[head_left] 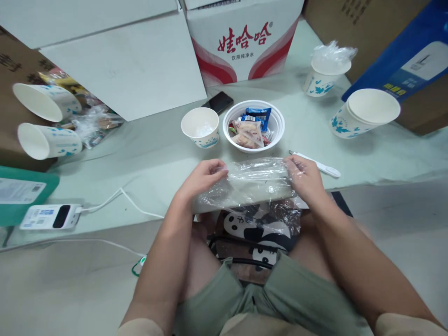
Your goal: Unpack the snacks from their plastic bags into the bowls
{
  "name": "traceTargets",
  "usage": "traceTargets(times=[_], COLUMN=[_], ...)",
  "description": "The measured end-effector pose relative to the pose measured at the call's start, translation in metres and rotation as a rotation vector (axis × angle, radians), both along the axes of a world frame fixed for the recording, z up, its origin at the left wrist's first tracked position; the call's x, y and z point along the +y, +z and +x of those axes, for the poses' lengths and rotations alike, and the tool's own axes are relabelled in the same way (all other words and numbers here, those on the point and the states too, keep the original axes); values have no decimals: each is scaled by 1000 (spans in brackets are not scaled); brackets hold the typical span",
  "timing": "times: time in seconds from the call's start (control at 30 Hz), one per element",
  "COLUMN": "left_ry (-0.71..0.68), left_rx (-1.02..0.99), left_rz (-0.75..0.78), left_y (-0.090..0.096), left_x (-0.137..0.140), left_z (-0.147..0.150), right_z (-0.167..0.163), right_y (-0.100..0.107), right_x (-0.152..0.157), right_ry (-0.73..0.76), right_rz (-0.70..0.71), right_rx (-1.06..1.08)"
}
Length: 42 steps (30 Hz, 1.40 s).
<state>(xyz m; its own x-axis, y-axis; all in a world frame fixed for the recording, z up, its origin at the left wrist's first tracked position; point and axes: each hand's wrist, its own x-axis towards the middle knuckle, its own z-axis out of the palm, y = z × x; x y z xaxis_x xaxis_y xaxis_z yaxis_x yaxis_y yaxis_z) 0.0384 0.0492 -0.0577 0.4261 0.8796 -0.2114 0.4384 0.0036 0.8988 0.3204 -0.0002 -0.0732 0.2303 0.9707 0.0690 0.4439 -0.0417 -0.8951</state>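
A sheet of clear plastic film [259, 175] is stretched between my two hands above the table's front edge, its lower part hanging over my lap. My left hand [210, 175] pinches its left upper corner between thumb and fingers. At the right upper corner my right hand [305, 175] is closed on the same film. Just beyond the film stands a white bowl [229, 140] holding several small wrapped snacks [250, 128]. Left of the bowl is a paper cup [201, 135] with something clear inside. A white utility knife [327, 169] lies beside my right hand.
A dark phone [220, 101] lies behind the cup. Paper cups [353, 119] stand at right, one cup [320, 77] stuffed with plastic. Two cups [61, 144] lie tipped at left, near a white power bank [49, 217] with a cable. Cartons [245, 46] line the back.
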Motion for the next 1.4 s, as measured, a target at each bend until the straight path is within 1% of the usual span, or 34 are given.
traceTargets(times=[0.1,0.2,0.33,0.4,0.47,0.53,0.57,0.63,0.67,0.7,0.73,0.83,0.87,0.9,0.93,0.97,1.03,1.07,1.1,1.13,1.17,1.23,1.27,1.3,1.33,1.4], left_ry=[179,356,503,539,579,590,567,492,470,474,504,647,677,674,630,545,312,215,161,151,174,261,282,267,215,74], left_rx=[-146,-286,-429,-516,-650,-734,-724,-610,-547,-506,-491,-539,-568,-590,-597,-578,-454,-374,-311,-272,-257,-263,-262,-252,-234,-187], left_rz=[0,-28,-47,-46,-55,-132,-210,-372,-413,-412,-372,-169,-123,-112,-142,-211,-369,-409,-407,-371,-321,-225,-191,-180,-192,-248], left_y=[4,4,0,-1,0,4,7,12,14,15,15,14,13,12,12,11,10,10,10,9,9,10,10,11,12,13], left_x=[2,6,11,13,13,10,8,3,1,-1,-1,2,3,4,4,3,0,-2,-3,-4,-5,-4,-3,-3,-2,-2], left_z=[-1,-1,0,1,2,3,4,5,5,5,5,3,2,1,0,0,-2,-2,-2,-2,-2,-3,-3,-4,-5,-7], right_z=[9,17,19,16,14,13,12,12,13,13,13,14,14,13,13,12,13,13,14,16,17,20,20,21,21,22], right_y=[-4,-5,-2,-1,-2,-3,-4,-4,-4,-4,-3,-1,0,0,1,1,0,0,-1,-2,-2,-3,-3,-2,-2,-1], right_x=[1,0,-2,-3,-3,-3,-2,-1,-1,0,0,1,1,1,1,1,2,2,2,2,2,1,0,-1,-1,-1], right_ry=[-8,12,45,44,41,31,25,6,-3,-5,-7,5,5,-1,-8,-15,-26,-34,-41,-38,-21,61,108,134,130,71], right_rz=[-46,-86,-191,-232,-224,-191,-181,-189,-198,-209,-220,-249,-252,-251,-244,-238,-237,-227,-204,-174,-145,-106,-105,-107,-99,-69], right_rx=[14,53,199,276,323,358,376,396,390,377,364,380,391,400,404,405,409,414,416,411,397,346,317,300,302,345])
